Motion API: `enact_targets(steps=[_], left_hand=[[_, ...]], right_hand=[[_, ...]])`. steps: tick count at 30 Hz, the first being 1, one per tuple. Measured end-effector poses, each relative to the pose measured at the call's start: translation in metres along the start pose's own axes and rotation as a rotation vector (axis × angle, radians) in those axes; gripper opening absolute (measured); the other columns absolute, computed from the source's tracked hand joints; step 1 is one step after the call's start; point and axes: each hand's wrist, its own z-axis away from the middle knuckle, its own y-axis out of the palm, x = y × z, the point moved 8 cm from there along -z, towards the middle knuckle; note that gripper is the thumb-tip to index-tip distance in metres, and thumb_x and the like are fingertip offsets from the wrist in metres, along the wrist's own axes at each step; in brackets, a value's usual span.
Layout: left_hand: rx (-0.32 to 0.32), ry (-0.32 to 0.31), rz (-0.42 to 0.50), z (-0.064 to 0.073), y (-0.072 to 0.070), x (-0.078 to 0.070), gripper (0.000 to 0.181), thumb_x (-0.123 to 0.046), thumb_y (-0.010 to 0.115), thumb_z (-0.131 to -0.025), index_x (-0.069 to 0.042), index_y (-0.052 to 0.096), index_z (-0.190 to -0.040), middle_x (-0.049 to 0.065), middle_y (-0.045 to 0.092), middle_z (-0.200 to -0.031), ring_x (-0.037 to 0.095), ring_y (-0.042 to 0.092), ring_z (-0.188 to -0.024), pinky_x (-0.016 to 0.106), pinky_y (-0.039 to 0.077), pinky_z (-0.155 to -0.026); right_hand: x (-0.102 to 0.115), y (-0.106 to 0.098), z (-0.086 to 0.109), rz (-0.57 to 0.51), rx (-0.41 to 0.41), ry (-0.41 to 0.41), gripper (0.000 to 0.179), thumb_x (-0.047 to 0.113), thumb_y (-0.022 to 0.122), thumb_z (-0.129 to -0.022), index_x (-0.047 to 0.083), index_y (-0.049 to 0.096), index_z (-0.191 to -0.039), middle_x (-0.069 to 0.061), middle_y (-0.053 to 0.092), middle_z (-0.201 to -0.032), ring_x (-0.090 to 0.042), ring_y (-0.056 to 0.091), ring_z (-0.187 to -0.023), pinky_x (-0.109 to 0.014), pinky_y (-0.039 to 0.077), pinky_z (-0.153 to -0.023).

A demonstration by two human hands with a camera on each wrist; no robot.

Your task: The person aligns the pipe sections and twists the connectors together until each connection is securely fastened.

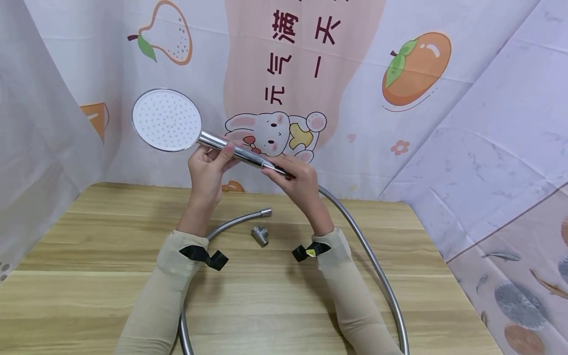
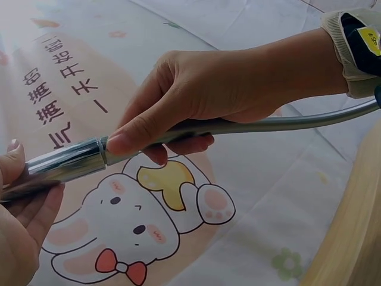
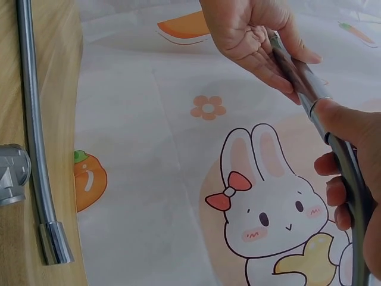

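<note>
A shower head [image 1: 166,120] with a round white nozzle face and chrome rim is held up above the table, face toward the head camera. My left hand [image 1: 207,170] grips its chrome handle [image 2: 65,161], thumb on top and fingers beneath. At the handle's lower end, my right hand [image 1: 299,180] pinches the end of the grey metal shower hose [image 1: 361,234], thumb right at the joint. In the right wrist view, handle and hose end meet in one line beside the right thumb [image 3: 342,122]. Fingers of the right hand hide part of the hose.
On the wooden table [image 1: 266,305] lies a small chrome T-shaped fitting [image 1: 260,235]. The hose's other end [image 1: 265,212], with a metal nut, lies close to it. The hose loops around both forearms. A printed curtain [image 1: 350,162] hangs behind the table.
</note>
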Motion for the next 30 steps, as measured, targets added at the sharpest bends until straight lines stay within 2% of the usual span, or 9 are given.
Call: enact_targets(steps=[3, 7, 10, 16, 22, 25, 30], left_hand=[[-0.024, -0.008, -0.015, 0.000, -0.002, 0.002, 0.028, -0.013, 0.075, -0.092, 0.005, 0.061, -0.109, 0.007, 0.078, -0.097, 0.015, 0.077, -0.089, 0.032, 0.061, -0.080], [-0.031, -0.009, -0.023, 0.000, -0.004, 0.002, 0.034, -0.013, 0.075, -0.092, 0.009, 0.060, -0.112, 0.012, 0.077, -0.100, 0.014, 0.077, -0.088, 0.032, 0.061, -0.080], [-0.010, -0.004, -0.002, 0.000, -0.003, 0.001, 0.025, -0.012, 0.074, -0.092, 0.002, 0.061, -0.109, 0.016, 0.076, -0.103, 0.016, 0.077, -0.091, 0.031, 0.061, -0.080], [0.044, 0.007, 0.024, -0.001, 0.001, -0.001, 0.016, -0.007, 0.068, -0.095, -0.004, 0.060, -0.108, 0.008, 0.077, -0.099, 0.018, 0.077, -0.095, 0.030, 0.061, -0.082], [0.088, 0.011, 0.072, 0.000, 0.005, -0.002, 0.016, -0.006, 0.065, -0.097, -0.002, 0.057, -0.110, 0.009, 0.076, -0.097, 0.020, 0.077, -0.093, 0.031, 0.061, -0.085], [0.104, 0.027, 0.087, 0.001, 0.006, -0.003, 0.017, -0.008, 0.066, -0.096, -0.002, 0.057, -0.110, 0.011, 0.077, -0.096, 0.019, 0.078, -0.091, 0.032, 0.061, -0.086], [0.129, 0.035, 0.107, 0.002, 0.007, -0.006, 0.019, -0.010, 0.067, -0.095, -0.003, 0.057, -0.110, 0.009, 0.077, -0.095, 0.018, 0.078, -0.090, 0.031, 0.061, -0.086]], right_hand=[[0.002, 0.000, -0.001, 0.006, -0.011, -0.015, 0.024, 0.017, 0.084, -0.084, 0.008, 0.080, -0.106, -0.005, 0.072, -0.080, -0.010, 0.046, -0.058, -0.018, 0.033, -0.053], [0.003, 0.001, -0.001, 0.002, -0.010, -0.025, 0.023, 0.016, 0.084, -0.085, 0.007, 0.080, -0.105, -0.005, 0.070, -0.079, -0.010, 0.045, -0.058, -0.018, 0.033, -0.053], [0.002, 0.002, -0.001, -0.008, -0.004, -0.023, 0.021, 0.015, 0.083, -0.085, 0.006, 0.080, -0.104, -0.004, 0.069, -0.077, -0.010, 0.045, -0.059, -0.018, 0.033, -0.054], [0.001, 0.003, 0.000, -0.016, 0.010, 0.002, 0.021, 0.015, 0.083, -0.086, 0.007, 0.080, -0.104, -0.005, 0.069, -0.078, -0.011, 0.046, -0.061, -0.018, 0.033, -0.055], [-0.002, 0.004, 0.002, -0.031, 0.038, 0.039, 0.020, 0.016, 0.082, -0.087, 0.007, 0.080, -0.105, -0.005, 0.071, -0.082, -0.011, 0.048, -0.064, -0.019, 0.035, -0.056], [-0.003, 0.005, 0.002, -0.068, 0.063, 0.054, 0.019, 0.015, 0.081, -0.088, 0.007, 0.080, -0.106, -0.005, 0.072, -0.085, -0.011, 0.049, -0.066, -0.020, 0.036, -0.057], [-0.006, 0.008, 0.001, -0.140, 0.123, 0.083, 0.018, 0.011, 0.078, -0.090, 0.007, 0.079, -0.108, -0.006, 0.073, -0.090, -0.011, 0.048, -0.067, -0.022, 0.037, -0.057]])
